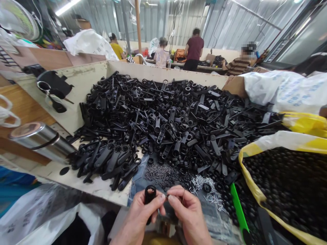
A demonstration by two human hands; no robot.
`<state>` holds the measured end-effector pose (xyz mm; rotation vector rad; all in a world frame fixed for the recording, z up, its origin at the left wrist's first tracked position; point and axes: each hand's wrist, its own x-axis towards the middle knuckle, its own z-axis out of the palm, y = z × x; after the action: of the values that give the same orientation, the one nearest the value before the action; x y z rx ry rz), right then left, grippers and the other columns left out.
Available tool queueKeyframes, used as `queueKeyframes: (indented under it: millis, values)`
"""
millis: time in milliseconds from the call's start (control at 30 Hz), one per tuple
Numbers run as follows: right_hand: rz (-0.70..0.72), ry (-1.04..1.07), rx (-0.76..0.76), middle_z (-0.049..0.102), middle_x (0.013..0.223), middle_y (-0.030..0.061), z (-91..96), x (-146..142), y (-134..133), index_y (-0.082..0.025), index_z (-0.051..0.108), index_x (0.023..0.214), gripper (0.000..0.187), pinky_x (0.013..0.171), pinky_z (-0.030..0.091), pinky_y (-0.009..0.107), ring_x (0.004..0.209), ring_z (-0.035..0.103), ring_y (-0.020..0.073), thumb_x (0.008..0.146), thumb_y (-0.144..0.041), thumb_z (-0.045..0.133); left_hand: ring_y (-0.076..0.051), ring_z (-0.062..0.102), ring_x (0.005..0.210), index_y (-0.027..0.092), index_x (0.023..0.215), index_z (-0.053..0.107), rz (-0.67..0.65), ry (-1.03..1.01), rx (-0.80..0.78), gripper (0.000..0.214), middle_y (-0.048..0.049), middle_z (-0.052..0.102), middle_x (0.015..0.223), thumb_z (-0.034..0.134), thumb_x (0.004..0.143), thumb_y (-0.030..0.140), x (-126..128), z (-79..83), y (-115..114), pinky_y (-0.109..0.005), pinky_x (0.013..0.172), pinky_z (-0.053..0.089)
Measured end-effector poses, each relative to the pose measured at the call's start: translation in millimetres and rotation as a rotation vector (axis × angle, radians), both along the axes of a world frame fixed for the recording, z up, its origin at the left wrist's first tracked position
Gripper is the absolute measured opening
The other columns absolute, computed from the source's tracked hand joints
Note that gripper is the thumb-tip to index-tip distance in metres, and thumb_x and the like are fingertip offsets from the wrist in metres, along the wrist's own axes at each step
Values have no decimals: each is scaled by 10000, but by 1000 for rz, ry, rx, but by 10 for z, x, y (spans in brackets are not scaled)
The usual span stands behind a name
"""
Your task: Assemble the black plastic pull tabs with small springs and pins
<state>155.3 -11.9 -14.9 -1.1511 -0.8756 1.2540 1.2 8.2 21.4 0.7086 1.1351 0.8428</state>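
Note:
At the bench's front edge, my left hand point(141, 212) is closed around a black plastic part with a ring end point(150, 193), held with the ring upward. Close beside it, my right hand point(185, 209) pinches with thumb and forefinger, and the tips of both hands almost meet. A thin brownish strand point(183, 196) shows at the right fingers; what sits in the pinch is too small to name. Just beyond the hands lie small dark grey pieces point(159, 173) and short silvery pins point(203, 183) on a blue cloth point(139, 175).
A large heap of black plastic parts point(158, 119) fills the walled bench. Left are similar ring-ended parts point(112, 158), a steel flask point(44, 141) and scissors point(52, 97). Right are a green strip point(238, 207) and a yellow-edged bag point(246, 170) of black beads. Several people work behind.

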Motion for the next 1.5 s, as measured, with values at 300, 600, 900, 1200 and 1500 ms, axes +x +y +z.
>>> queueKeyframes:
  millis: [300,600,900,1200,1500]
  values:
    - [32,-50,12,661,834,32,72,24,-7,-229,832,811,260,677,479,249,746,592,171,820,-489,850,-58,414,473,147,746,701,-65,42,35,442,-6,675,579,849,751,563,-10,-24,-2,-207,516,277]
    - [156,-70,-9,648,834,43,91,106,-15,-211,835,813,318,680,488,266,748,597,178,836,-529,827,-97,391,493,173,686,665,-203,170,191,300,1,636,564,750,798,437,-36,-42,52,-238,496,285]
    - [85,-92,-77,696,754,44,89,66,-55,-213,805,846,349,654,529,287,696,646,203,843,-562,816,-99,414,489,169,640,667,-89,137,145,297,-8,631,543,728,803,410,86,24,52,-242,518,308]
    - [70,-534,297,737,788,48,118,183,-62,-293,850,1087,177,552,498,265,631,657,189,957,-339,738,-86,399,499,174,605,601,59,-43,4,391,1,605,548,786,741,490,230,55,19,-237,528,292]
    - [42,-586,255,689,727,36,141,245,-70,-264,836,947,120,514,497,262,548,599,179,911,-358,769,-94,459,473,197,876,614,-6,-85,-244,469,21,644,619,868,624,500,152,14,-23,-231,472,284]
